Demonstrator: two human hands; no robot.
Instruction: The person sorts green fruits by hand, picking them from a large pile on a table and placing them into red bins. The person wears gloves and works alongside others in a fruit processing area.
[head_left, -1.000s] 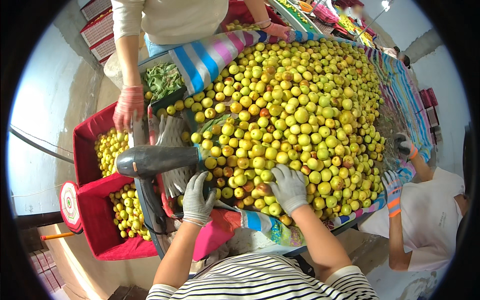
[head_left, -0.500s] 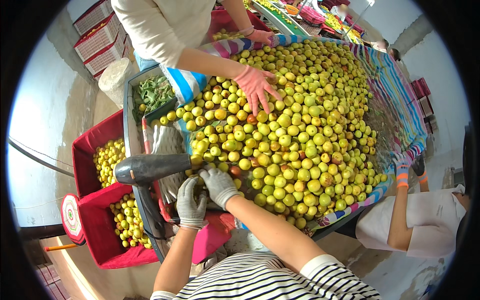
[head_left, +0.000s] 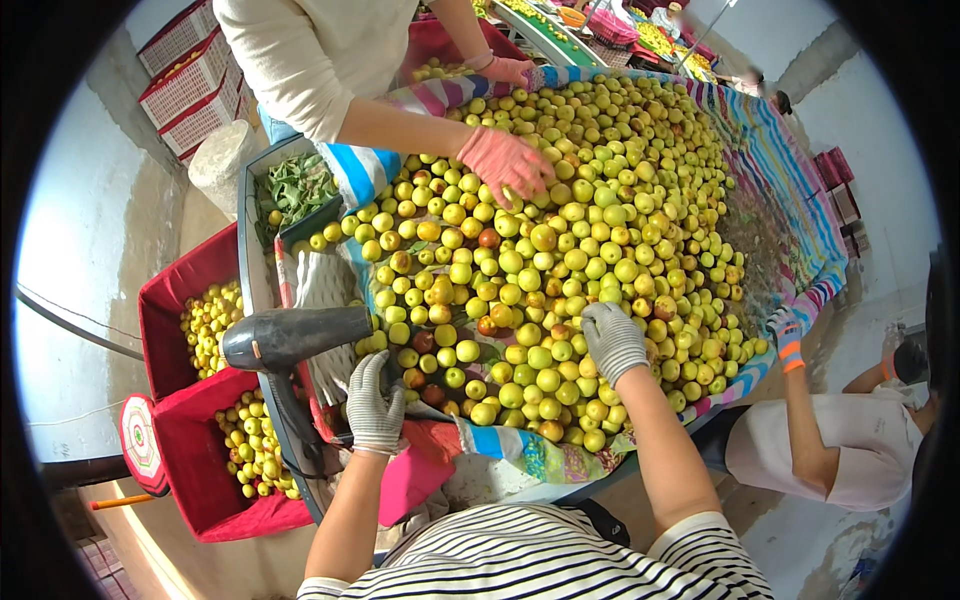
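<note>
A broad heap of yellow-green jujubes (head_left: 560, 250), some with reddish-brown patches, spreads over a striped cloth (head_left: 800, 215). My right hand (head_left: 613, 342), in a grey ribbed glove, rests palm down on the heap's near side, fingers extended over the fruit. My left hand (head_left: 376, 408), gloved alike, lies at the heap's near left edge, fingers stretched and thumb apart, with nothing visible in it. Just beyond it a black hair dryer (head_left: 300, 335) points toward the fruit. White ribbed rollers (head_left: 325, 285) lie partly beneath the dryer.
Across the heap, a co-worker's pink-gloved hand (head_left: 505, 163) touches the fruit. Red-lined crates (head_left: 185, 480) of jujubes stand at the left, below a compartment of leaves (head_left: 300, 190). Another person's gloved hand (head_left: 788, 340) holds the cloth's right edge. A pink scoop-like piece (head_left: 415, 485) lies near me.
My right hand has moved right, from beside my left hand onto the heap. Jujubes near the rollers have shifted. The co-worker's pink-gloved fingers have curled in. My left hand stays nearly in place.
</note>
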